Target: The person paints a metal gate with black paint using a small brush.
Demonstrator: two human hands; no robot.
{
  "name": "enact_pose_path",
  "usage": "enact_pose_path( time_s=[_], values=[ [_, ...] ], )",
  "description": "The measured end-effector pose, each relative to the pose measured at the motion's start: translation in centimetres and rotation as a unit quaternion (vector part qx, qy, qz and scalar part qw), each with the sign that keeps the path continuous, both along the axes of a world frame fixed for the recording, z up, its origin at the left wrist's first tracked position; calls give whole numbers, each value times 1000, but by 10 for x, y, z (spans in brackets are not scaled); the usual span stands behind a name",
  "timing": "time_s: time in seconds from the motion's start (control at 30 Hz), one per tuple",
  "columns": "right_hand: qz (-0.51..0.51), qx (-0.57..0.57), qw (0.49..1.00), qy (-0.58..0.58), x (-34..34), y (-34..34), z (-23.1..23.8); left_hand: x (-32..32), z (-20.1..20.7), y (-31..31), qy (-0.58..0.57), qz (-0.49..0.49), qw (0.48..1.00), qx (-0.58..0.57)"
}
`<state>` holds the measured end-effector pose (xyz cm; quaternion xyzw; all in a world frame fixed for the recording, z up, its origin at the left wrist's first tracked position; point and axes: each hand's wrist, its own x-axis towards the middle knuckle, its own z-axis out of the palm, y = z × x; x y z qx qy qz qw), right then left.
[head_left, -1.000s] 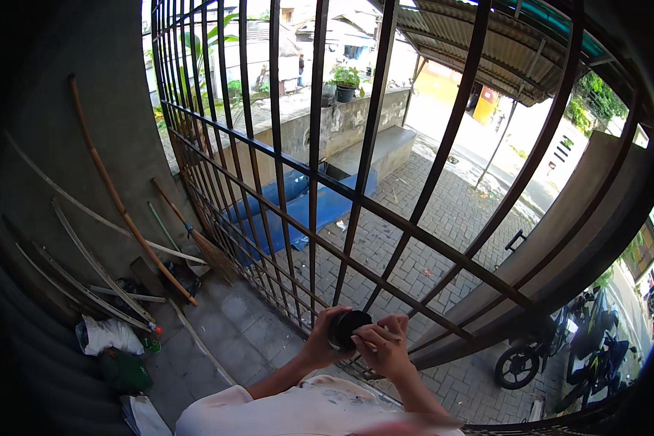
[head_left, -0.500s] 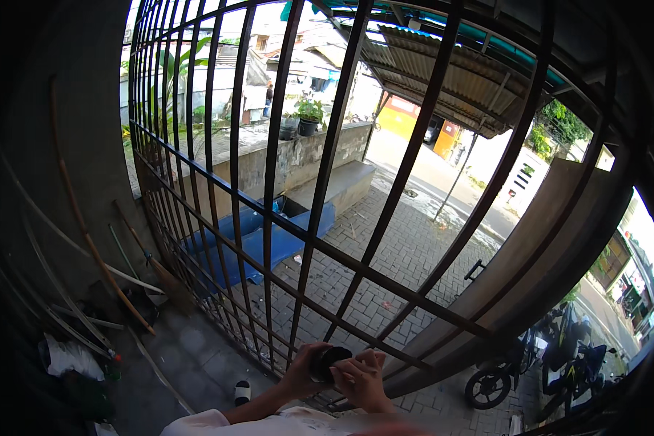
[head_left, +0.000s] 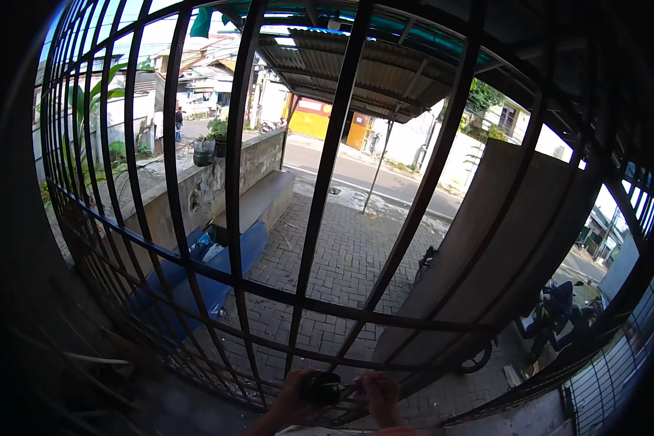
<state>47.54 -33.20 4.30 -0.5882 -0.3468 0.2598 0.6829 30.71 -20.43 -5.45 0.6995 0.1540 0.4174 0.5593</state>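
Note:
At the bottom middle, my left hand (head_left: 291,398) is closed around a dark, rounded object (head_left: 322,390). Its exact kind is too dark to tell. Just to the right of it, my right hand (head_left: 380,392) is raised with fingers drawn together, apart from the dark object. Whatever those fingers pinch, if anything, is too small to make out. Both hands are low, close to the barred metal gate (head_left: 305,299) that stands in front of me.
Beyond the bars lie brick paving (head_left: 283,251), a blue box-like bin (head_left: 251,247) and a low concrete wall with potted plants (head_left: 216,131). A broad panel (head_left: 479,240) leans at right, with parked motorbikes (head_left: 559,312) behind it. Sticks lie in shadow at lower left.
The view has swung to the right, so the gate and yard sit further left. My right hand has drawn away from the dark object, where its fingers rested before. The left hand keeps its hold.

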Motion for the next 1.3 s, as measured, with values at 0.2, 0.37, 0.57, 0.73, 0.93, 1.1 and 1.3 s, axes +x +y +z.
enact_pose_path(
  time_s=[0.2,0.37,0.57,0.73,0.93,1.1,1.3],
  values=[
    [-98,-14,995,-8,-24,35,3,-29,45,62,90,-107,987,83],
    [-159,-8,986,51,-45,42,0,-39,60,98,154,-176,963,133],
    [-218,-31,975,17,-85,37,-10,-55,55,117,168,-242,947,128],
    [-254,111,949,149,-97,30,-5,-60,58,125,156,-273,942,121],
    [-249,265,929,64,-79,13,89,-61,63,131,151,-285,943,81],
    [-245,222,928,-172,-69,23,188,-66,62,133,150,-308,936,80],
    [-318,127,886,-312,-81,72,240,-69,57,133,99,-303,947,33]
  ],
)
